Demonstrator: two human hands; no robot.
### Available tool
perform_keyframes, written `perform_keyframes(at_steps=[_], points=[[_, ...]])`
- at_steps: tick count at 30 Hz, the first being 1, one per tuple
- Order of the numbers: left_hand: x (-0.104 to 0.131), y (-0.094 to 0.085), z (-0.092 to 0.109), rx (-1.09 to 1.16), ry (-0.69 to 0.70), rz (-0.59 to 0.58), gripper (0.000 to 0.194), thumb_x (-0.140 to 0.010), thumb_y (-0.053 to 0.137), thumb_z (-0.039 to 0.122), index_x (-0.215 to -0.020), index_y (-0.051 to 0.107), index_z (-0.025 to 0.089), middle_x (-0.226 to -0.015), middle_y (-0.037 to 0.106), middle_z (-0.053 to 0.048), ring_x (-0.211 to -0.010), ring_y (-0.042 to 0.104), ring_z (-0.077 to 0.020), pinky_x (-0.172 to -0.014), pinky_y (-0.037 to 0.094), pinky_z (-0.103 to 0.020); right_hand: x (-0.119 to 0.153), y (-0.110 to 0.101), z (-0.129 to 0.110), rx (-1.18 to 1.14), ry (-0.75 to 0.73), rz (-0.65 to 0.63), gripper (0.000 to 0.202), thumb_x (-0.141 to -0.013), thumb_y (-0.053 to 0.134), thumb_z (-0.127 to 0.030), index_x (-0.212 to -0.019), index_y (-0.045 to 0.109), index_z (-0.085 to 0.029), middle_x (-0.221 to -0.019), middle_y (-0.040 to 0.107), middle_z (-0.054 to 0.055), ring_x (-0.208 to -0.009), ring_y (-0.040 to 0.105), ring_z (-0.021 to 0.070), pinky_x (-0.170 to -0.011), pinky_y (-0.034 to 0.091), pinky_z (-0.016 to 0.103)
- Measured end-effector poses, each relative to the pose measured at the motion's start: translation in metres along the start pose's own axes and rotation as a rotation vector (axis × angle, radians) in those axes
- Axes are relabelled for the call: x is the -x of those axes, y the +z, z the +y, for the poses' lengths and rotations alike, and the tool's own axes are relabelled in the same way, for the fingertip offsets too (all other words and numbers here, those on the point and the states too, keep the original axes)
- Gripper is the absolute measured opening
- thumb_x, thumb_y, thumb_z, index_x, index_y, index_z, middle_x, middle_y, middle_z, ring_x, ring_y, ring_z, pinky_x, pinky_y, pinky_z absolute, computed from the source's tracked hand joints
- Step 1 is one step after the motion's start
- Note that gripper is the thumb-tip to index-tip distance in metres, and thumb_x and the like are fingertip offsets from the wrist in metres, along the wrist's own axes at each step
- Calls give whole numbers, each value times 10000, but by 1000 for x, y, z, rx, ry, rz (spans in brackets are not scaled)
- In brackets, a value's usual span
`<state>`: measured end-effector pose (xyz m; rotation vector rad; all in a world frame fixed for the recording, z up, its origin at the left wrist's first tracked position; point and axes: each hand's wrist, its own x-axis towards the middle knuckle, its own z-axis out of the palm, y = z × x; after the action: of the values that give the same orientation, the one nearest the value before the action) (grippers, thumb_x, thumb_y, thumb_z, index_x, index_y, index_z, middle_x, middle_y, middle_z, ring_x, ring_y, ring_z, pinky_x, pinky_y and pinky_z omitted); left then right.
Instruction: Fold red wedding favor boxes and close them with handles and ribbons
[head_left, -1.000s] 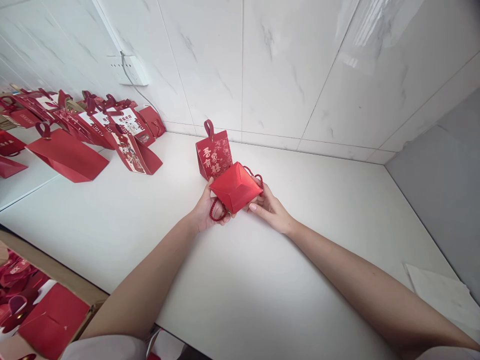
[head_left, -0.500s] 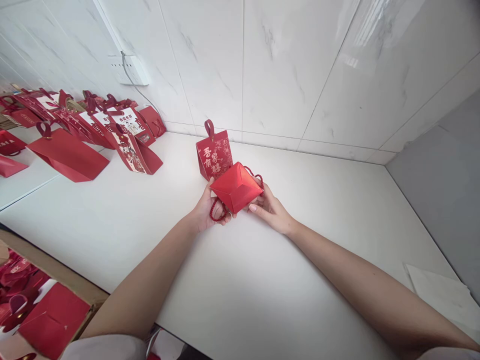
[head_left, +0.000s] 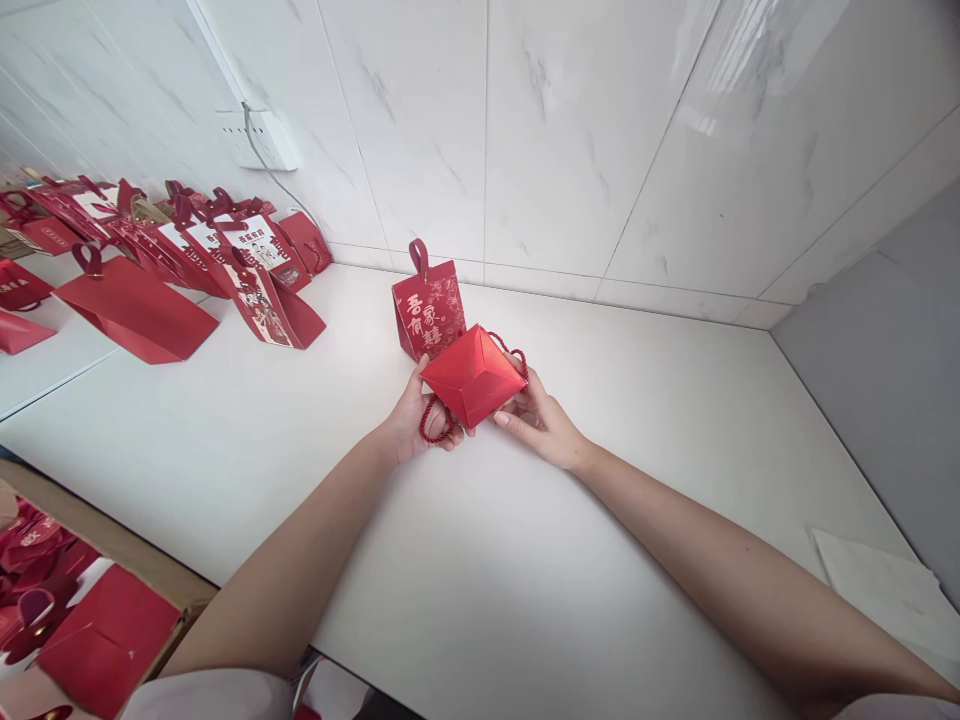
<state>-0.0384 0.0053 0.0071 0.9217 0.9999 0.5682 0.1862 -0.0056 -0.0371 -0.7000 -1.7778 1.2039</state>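
Note:
Between my two hands is a red paper gift bag (head_left: pixel 474 376), its folded, creased face turned toward me. My left hand (head_left: pixel 417 415) grips its left side, thumb at the upper left corner; a twisted red cord handle (head_left: pixel 435 420) loops over these fingers. On the right side, my right hand (head_left: pixel 541 415) holds the bag with the thumb low in front and the other fingers partly hidden behind it. A second cord loop (head_left: pixel 514 350) shows by those fingers. Just behind stands a red gift box (head_left: pixel 431 305) with pale lettering and a ribbon loop on top.
Many red gift boxes (head_left: pixel 139 305) crowd the left of the white table (head_left: pixel 540 560). At lower left sits a cardboard carton (head_left: pixel 187 595) with more red packaging. A white sheet (head_left: pixel 874 580) lies at the right edge. A socket (head_left: pixel 259 140) with a grey cable is on the tiled wall.
My right thumb has shifted very slightly left along the bag's lower edge. The bag and my left hand look almost unchanged.

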Motion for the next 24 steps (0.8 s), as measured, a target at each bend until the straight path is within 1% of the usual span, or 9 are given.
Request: perform_keyframes(at_steps=[4, 8, 11, 15, 19, 21, 24], points=[[0, 1, 0, 10, -4, 12, 1025, -731, 145, 933, -867, 705, 84, -730, 684, -163, -535, 566, -186, -483, 425, -282, 0, 1, 2, 0, 5, 14, 851, -934, 588, -475, -1576, 62, -286, -1068, 660, 65, -970, 638, 212, -921, 523, 430], [1, 1, 0, 16, 0, 4, 1013, -740, 171, 925, -886, 712, 80, -726, 687, -164, -553, 578, -196, -490, 443, -287, 0, 1, 1, -12, -6, 13, 863, -936, 589, -465, -1581, 42, -287, -1060, 658, 56, -904, 635, 194, -912, 527, 420], [1, 1, 1, 26, -15, 16, 998, -748, 195, 916, -892, 721, 80, -729, 692, -164, -561, 584, -198, -492, 452, -285, -1, 1, -1, -1, -2, 4, 854, -946, 580, -451, -1580, 33, -283, -1086, 656, 62, -898, 637, 191, -911, 526, 418], [2, 3, 2, 44, -26, 23, 968, -760, 240, 899, -906, 728, 76, -732, 696, -170, -593, 603, -209, -522, 478, -291, 0, 1, -3, 28, -8, -3, 839, -950, 573, -450, -1576, 40, -279, -1140, 648, 78, -891, 645, 191, -900, 532, 424], [1, 3, 2, 59, -12, 11, 1005, -747, 209, 917, -892, 723, 66, -752, 702, -193, -634, 626, -221, -586, 508, -304, 1, 0, -3, 75, -27, 24, 826, -941, 582, -463, -1571, 75, -294, -1212, 619, 92, -931, 647, 207, -891, 545, 438], [1, 4, 1, 66, -3, 5, 1013, -745, 206, 920, -920, 721, 66, -755, 704, -198, -645, 630, -230, -591, 510, -312, 1, 0, -3, 95, -30, 26, 816, -940, 583, -469, -1567, 91, -298, -1210, 622, 94, -969, 650, 223, -894, 550, 449], [2, 5, 2, 88, 7, 4, 990, -743, 237, 918, -965, 716, 81, -756, 708, -191, -665, 639, -244, -579, 505, -313, 1, 0, -2, 112, -31, 16, 818, -940, 583, -469, -1567, 85, -300, -1165, 640, 91, -954, 663, 229, -881, 559, 454]])
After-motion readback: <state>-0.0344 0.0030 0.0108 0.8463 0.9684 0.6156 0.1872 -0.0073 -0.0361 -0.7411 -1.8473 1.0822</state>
